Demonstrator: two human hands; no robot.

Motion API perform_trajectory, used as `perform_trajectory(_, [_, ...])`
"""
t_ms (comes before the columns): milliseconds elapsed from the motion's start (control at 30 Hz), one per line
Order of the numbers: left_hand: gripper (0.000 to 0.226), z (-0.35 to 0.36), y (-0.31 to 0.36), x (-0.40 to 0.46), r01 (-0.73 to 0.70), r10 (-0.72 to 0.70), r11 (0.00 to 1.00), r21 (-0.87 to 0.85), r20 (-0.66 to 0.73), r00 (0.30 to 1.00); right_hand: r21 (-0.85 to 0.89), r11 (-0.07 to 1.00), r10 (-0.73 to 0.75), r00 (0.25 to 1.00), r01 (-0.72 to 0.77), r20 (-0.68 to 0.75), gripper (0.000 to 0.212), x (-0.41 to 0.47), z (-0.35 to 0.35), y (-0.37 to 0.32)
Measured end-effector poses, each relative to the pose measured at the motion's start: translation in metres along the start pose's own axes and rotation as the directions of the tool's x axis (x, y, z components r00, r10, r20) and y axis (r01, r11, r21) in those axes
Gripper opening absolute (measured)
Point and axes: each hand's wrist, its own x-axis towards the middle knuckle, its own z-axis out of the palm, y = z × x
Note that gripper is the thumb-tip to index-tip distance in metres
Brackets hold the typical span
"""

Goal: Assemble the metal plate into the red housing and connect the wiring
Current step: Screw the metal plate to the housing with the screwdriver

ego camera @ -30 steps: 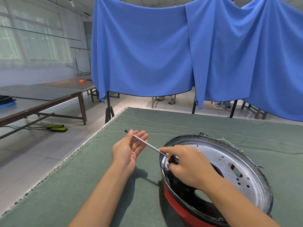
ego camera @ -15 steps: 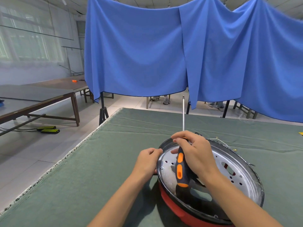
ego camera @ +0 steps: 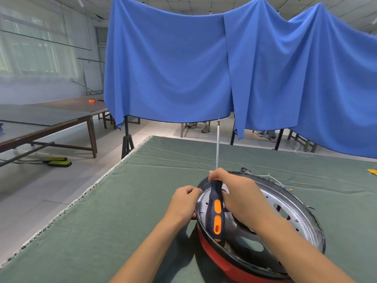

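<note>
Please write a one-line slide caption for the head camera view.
Right hand holds a screwdriver tip-up over the metal plate while left hand grips the red housing rim.

This looks like a workshop or training hall. A work table [ego camera: 142, 201] with green felt fills the lower frame, long wooden tables [ego camera: 51, 121] stand at the left, blue cloths [ego camera: 173, 64] hang on stands across the middle, and the floor [ego camera: 51, 190] is tiled.

My right hand [ego camera: 240, 199] covers the round silver metal plate's [ego camera: 285, 213] centre; the red plastic housing [ego camera: 220, 260] is cut off at the frame's bottom edge.
</note>
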Motion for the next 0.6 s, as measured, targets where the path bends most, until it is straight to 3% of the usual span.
perform_trajectory(167, [0.025,-0.001,-0.004,0.003,0.021,-0.020,0.999,0.045,-0.015,1.000,-0.150,0.983,-0.105,0.994,0.106,0.014,0.028,0.002,0.002,0.005])
perform_trajectory(333, [0.034,0.002,-0.004,0.006,0.060,-0.056,0.993,0.100,-0.043,0.997,-0.140,0.984,-0.123,0.990,0.113,-0.065,0.023,0.001,-0.006,0.006])
perform_trajectory(500, [0.014,-0.004,0.009,-0.004,0.227,-0.230,0.973,0.033,0.147,0.962,-0.101,0.991,-0.109,0.970,0.088,-0.216,0.021,-0.004,-0.019,0.006])
perform_trajectory(600, [0.010,-0.013,0.015,-0.012,0.283,-0.271,0.959,-0.026,0.213,0.939,-0.106,0.990,-0.124,0.947,0.096,-0.296,0.040,-0.007,-0.028,0.002])
